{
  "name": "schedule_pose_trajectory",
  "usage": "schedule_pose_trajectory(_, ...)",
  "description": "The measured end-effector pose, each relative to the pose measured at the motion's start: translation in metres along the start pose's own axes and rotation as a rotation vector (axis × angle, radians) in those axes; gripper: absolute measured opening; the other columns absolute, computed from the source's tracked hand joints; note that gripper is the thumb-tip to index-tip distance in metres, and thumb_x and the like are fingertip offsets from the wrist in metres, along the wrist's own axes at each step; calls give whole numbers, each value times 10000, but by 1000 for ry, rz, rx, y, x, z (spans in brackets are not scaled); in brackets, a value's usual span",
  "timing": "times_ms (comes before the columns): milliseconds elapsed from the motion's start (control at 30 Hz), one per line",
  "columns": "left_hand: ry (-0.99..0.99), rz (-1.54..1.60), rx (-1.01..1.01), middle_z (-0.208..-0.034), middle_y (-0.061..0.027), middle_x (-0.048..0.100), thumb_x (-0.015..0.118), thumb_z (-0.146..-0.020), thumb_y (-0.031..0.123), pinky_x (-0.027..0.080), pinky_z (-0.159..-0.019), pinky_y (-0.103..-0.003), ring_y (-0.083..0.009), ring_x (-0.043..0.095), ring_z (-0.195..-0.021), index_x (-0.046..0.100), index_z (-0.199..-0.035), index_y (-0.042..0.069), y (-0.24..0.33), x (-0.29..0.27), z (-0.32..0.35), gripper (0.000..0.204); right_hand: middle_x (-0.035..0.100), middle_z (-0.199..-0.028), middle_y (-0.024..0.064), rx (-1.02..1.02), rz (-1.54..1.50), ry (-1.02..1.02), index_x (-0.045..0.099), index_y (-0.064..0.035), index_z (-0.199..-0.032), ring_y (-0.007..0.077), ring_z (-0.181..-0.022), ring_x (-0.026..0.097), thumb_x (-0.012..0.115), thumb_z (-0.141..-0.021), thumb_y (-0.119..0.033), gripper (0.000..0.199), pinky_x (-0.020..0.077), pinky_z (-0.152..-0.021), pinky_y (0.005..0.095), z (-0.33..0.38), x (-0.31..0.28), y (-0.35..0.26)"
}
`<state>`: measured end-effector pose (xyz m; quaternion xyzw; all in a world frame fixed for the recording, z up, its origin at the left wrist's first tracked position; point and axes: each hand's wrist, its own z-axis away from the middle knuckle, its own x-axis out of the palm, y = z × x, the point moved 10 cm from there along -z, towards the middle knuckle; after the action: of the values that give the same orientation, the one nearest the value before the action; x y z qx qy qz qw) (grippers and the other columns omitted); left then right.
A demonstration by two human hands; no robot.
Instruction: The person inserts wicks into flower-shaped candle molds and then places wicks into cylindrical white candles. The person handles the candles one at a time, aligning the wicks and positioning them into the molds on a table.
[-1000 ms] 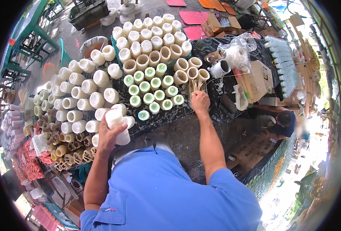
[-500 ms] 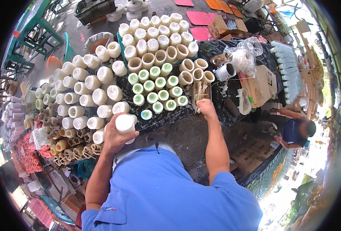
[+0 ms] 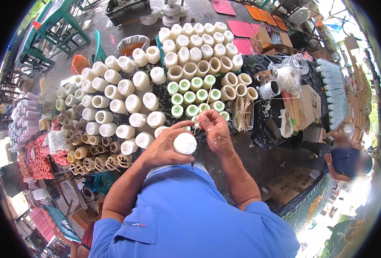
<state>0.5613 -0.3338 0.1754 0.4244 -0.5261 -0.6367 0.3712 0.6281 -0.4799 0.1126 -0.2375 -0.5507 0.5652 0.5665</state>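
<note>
My left hand (image 3: 161, 148) is wrapped round a thick white candle (image 3: 185, 143), its pale round top facing up, just in front of my body. Close by on the right, my right hand (image 3: 216, 132) pinches a thin pale wick (image 3: 209, 89) that sticks up past the fingertips. A clear tray (image 3: 251, 122) to the right holds a bundle of similar straw-coloured wicks (image 3: 243, 109). Beyond my hands stand rows of green-filled candles (image 3: 184, 85); my right hand hides some of them. Many whitish candles (image 3: 126, 86) cover the table's left side.
Hollow wax cylinders (image 3: 229, 79) stand behind the wick tray. Farther right are a cardboard box (image 3: 307, 103), a white jug (image 3: 269, 90) and rows of clear glasses (image 3: 331, 92). Brown star-shaped pieces (image 3: 100, 162) lie at left. A person (image 3: 345, 159) is at far right.
My right hand has come from the wick tray toward my left hand, with a wick in its fingers. My left hand has brought the candle to the right, in front of my body.
</note>
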Motion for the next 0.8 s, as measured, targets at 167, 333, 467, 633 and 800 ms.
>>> schedule_pose_trajectory(167, 113, 50, -23, -1208, -143, 706, 956, -690, 258, 543, -1006, -387, -263, 697, -1110, 707, -1202, -20, 3, -22, 10, 633, 709, -1025, 13, 20, 36, -69, 679, -47, -1106, 76, -973, 623, 671, -1097, -123, 76, 508, -902, 253, 3, 52, -6)
schedule_pose_trajectory(333, 134, 77, -88, -1094, -114, 715, 949, -701, 247, 548, -953, -373, -232, 697, -1042, 706, -1170, -5, -1, -36, 39, 585, 741, -1043, 53, -58, -166, -215, 716, -47, -1155, 135, -966, 689, 645, -1111, -140, 125, 544, -940, 309, -11, 87, -25)
schedule_pose_trajectory(467, 202, 152, -86, -1028, -82, 723, 941, -723, 193, 564, -894, -366, -206, 707, -957, 709, -1166, 24, 4, -47, 60, 528, 747, -1023, 88, -12, -392, -287, 712, -24, -1166, 180, -897, 709, 664, -1096, -143, 146, 595, -824, 344, -10, 119, -44)
schedule_pose_trajectory(633, 453, -80, 44, -988, -107, 793, 936, -760, 129, 595, -856, -376, -241, 762, -936, 792, -1090, 38, 25, -77, 95, 372, 765, -998, 49, -196, 496, -212, 778, -16, -1163, 127, -815, 658, 705, -1040, -37, 145, 519, -713, 262, 21, 131, -110)
schedule_pose_trajectory(800, 616, -196, -26, -1011, -103, 804, 939, -758, 124, 587, -866, -391, -263, 751, -921, 841, -1057, 73, 25, -99, 129, 319, 742, -978, 43, -759, 1224, -443, 806, -61, -1015, 211, -822, 650, 850, -890, -100, 138, 483, -815, 350, 87, 208, -134)
